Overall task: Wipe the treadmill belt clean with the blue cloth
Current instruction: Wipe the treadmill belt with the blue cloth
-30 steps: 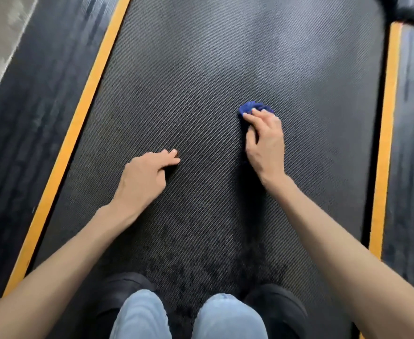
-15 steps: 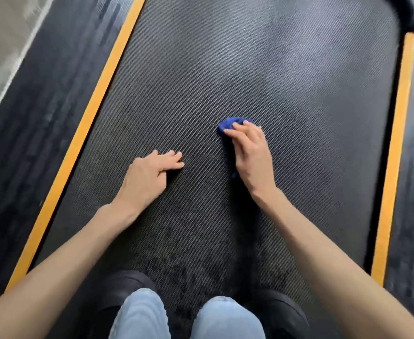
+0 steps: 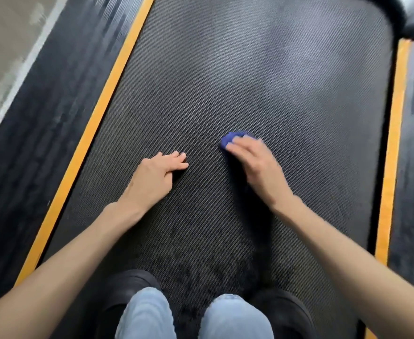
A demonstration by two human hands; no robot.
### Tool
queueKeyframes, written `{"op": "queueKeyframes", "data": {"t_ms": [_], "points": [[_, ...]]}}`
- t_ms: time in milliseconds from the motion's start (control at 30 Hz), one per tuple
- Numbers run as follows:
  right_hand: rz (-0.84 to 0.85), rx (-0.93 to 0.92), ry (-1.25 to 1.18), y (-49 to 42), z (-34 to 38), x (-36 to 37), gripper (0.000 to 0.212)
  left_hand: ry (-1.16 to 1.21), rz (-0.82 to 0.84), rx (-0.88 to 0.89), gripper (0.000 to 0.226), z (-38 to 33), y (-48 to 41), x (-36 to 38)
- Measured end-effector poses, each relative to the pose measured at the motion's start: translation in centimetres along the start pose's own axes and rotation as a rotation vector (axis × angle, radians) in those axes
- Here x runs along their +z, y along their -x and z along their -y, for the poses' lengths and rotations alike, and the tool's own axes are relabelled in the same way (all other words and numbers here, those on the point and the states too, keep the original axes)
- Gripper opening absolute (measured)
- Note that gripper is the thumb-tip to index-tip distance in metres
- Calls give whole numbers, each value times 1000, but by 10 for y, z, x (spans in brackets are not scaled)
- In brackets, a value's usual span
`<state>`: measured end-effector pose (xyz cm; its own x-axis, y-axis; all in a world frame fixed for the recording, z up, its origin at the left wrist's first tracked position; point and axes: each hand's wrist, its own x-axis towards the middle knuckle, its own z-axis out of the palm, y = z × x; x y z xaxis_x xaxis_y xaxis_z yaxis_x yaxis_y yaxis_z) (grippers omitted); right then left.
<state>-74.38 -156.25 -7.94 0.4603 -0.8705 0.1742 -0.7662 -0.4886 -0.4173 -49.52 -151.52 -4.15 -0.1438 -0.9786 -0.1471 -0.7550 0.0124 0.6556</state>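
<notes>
The black textured treadmill belt (image 3: 262, 77) fills the middle of the view. My right hand (image 3: 257, 165) presses a small bunched blue cloth (image 3: 230, 138) onto the belt near its centre; only the cloth's far edge shows beyond my fingertips, and the hand is motion-blurred. My left hand (image 3: 157, 177) rests on the belt to the left of it, fingers loosely curled, holding nothing. A darker mottled patch (image 3: 201, 260) lies on the belt just ahead of my knees.
Yellow strips (image 3: 98, 113) (image 3: 394, 133) border the belt on both sides, with black ribbed side rails (image 3: 37, 123) beyond. My knees in light jeans (image 3: 149, 314) and black shoes (image 3: 125, 287) are at the bottom. Pale floor (image 3: 2, 40) lies at far left.
My right hand has drawn the blue cloth back toward me and slightly left across the belt. My left hand has stayed in place.
</notes>
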Motion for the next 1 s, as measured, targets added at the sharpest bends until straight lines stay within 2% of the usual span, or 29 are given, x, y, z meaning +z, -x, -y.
{"op": "queueKeyframes", "data": {"t_ms": [67, 133, 200, 267, 333, 400, 467, 533, 600, 700, 800, 867, 933, 1000], "points": [[-78, 214, 30, -28, -25, -5, 32, -3, -3, 8, 43, 1, 0, 1], [-144, 349, 28, -43, -18, -6, 33, -4, -15, 12, 42, 1, 1, 3], [-211, 360, 30, -35, 12, 0, 36, -9, -15, 5, 42, 1, 1, 4], [-118, 184, 15, 2, 56, 15, 41, -14, -20, -3, 43, 1, -1, 4], [87, -86, -10, 49, 95, 30, 44, -26, -45, -3, 43, 2, -3, 4], [236, -344, 16, 81, 99, 35, 45, -37, -81, -37, 41, 0, -5, 3], [272, -407, 40, 81, 73, 24, 41, -32, -118, -99, 38, -4, -5, 3], [138, -222, 16, 66, 34, 7, 36, -20, -126, -113, 39, -6, -3, 4], [-27, 85, 45, 47, -14, -13, 36, 8, -107, -86, 40, -6, 0, 4], [-137, 406, 79, 28, -71, -41, 41, 27, -79, -50, 41, -4, 1, 3], [-248, 629, 56, 11, -65, -40, 42, -1, -100, -88, 39, -11, 1, 0], [-302, 643, 79, 9, -28, -22, 41, -55, -109, -107, 36, -20, 1, -2], [-256, 458, 49, 15, 18, 0, 41, -127, -105, -89, 33, -26, -1, -2], [-120, 249, -17, 27, 57, 19, 40, -199, -70, -45, 32, -28, -5, 0]]}}
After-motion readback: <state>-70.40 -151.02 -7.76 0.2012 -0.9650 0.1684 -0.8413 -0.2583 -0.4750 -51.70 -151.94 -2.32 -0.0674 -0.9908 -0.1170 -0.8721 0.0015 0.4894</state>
